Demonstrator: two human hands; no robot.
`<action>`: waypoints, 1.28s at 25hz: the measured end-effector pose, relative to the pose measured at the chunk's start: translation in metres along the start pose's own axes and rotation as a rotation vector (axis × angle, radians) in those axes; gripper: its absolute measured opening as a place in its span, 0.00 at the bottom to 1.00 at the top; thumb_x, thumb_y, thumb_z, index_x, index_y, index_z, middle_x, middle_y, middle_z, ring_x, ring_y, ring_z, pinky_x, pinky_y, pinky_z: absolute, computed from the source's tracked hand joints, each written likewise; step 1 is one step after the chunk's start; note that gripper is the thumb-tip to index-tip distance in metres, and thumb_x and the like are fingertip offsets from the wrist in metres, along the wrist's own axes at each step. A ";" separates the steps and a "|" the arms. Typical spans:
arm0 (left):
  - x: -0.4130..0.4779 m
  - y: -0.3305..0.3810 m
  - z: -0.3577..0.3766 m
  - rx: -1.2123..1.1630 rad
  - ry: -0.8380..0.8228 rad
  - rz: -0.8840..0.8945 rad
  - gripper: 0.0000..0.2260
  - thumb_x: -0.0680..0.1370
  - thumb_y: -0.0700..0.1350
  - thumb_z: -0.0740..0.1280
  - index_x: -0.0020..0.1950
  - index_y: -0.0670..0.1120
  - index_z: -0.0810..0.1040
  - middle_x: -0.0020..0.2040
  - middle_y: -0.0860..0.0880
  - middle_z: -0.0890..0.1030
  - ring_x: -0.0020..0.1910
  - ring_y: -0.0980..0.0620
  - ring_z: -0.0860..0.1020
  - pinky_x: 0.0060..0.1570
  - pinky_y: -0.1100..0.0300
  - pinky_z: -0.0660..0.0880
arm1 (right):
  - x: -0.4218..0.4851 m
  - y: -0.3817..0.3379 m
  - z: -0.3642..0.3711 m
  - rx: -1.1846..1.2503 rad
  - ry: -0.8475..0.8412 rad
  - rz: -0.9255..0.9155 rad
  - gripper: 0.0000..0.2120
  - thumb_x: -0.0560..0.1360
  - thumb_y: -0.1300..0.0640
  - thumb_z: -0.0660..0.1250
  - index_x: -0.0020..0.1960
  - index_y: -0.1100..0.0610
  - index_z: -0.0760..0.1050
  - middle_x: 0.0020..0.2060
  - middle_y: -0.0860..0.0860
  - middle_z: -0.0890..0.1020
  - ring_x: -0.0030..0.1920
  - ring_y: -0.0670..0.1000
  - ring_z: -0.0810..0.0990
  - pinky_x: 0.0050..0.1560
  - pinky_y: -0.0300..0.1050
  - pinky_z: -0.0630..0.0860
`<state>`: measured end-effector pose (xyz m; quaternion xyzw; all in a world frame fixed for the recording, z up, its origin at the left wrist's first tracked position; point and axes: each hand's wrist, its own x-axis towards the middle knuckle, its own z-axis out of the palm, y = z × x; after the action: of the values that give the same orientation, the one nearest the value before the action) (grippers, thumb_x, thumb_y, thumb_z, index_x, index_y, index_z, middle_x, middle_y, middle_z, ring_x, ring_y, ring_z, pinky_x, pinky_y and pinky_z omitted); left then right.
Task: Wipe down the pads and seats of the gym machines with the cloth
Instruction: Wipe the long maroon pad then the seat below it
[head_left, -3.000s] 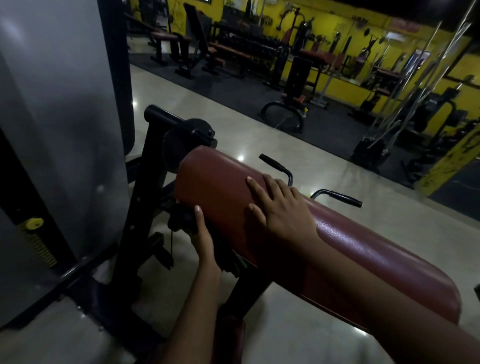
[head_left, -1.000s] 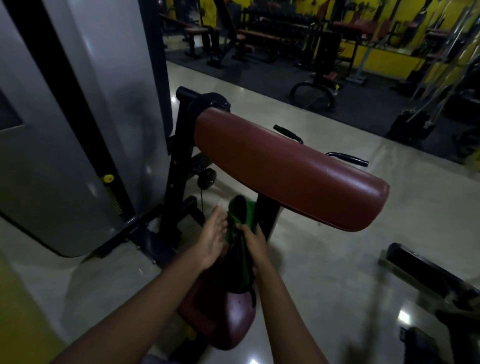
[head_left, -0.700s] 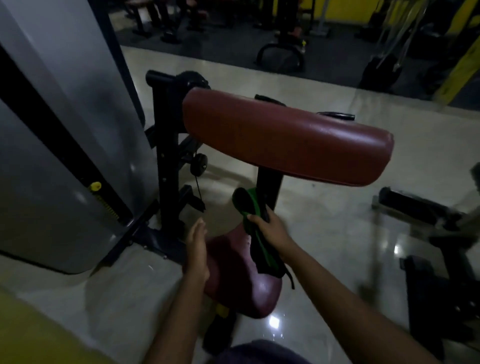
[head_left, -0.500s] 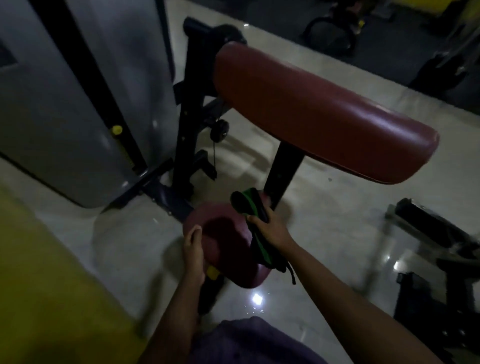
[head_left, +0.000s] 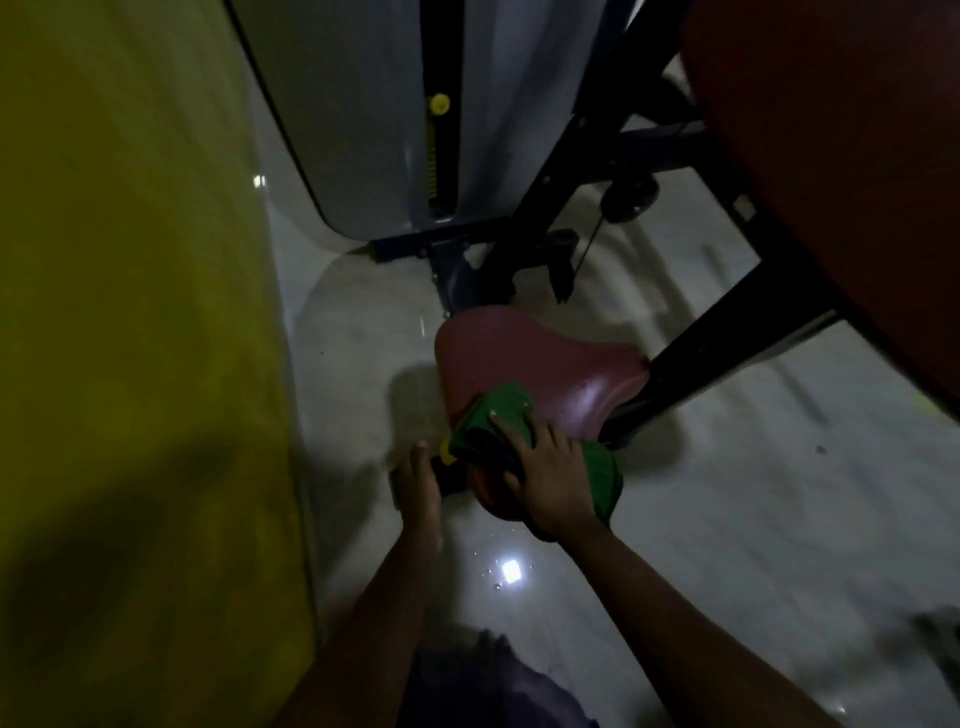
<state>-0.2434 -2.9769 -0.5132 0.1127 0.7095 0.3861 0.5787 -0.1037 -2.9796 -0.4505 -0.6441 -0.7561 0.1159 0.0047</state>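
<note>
My right grip (head_left: 556, 478), earlier clutching the cloth (head_left: 506, 415), now presses it flat-fingered on the seat (head_left: 545, 364); my left grip (head_left: 421, 488), fingers straight, rests beside the seat. I judge wiping has begun.

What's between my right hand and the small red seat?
The green cloth. In the head view, the right hand presses it against the near end of the seat.
</note>
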 end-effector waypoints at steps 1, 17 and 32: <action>0.004 -0.005 0.007 -0.068 -0.017 -0.031 0.28 0.76 0.64 0.55 0.67 0.47 0.71 0.68 0.43 0.72 0.65 0.42 0.71 0.67 0.43 0.67 | 0.002 0.000 0.018 -0.019 -0.008 -0.048 0.28 0.73 0.42 0.58 0.72 0.46 0.63 0.68 0.59 0.70 0.63 0.62 0.72 0.57 0.57 0.71; 0.021 -0.010 0.080 0.036 0.251 0.167 0.29 0.79 0.62 0.45 0.68 0.47 0.71 0.66 0.42 0.74 0.65 0.40 0.72 0.62 0.50 0.66 | 0.157 0.043 0.023 -0.148 0.071 -0.219 0.30 0.73 0.34 0.42 0.72 0.40 0.58 0.73 0.56 0.62 0.69 0.60 0.63 0.64 0.56 0.61; 0.016 -0.009 0.081 0.110 0.283 0.216 0.30 0.77 0.63 0.47 0.70 0.47 0.70 0.67 0.43 0.74 0.65 0.41 0.72 0.63 0.51 0.67 | 0.197 0.033 0.026 -0.086 0.054 -0.331 0.31 0.72 0.33 0.43 0.71 0.43 0.64 0.71 0.54 0.65 0.69 0.57 0.63 0.64 0.52 0.60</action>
<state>-0.1716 -2.9394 -0.5340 0.1642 0.7877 0.4187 0.4210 -0.1089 -2.7868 -0.5098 -0.5134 -0.8556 0.0637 0.0166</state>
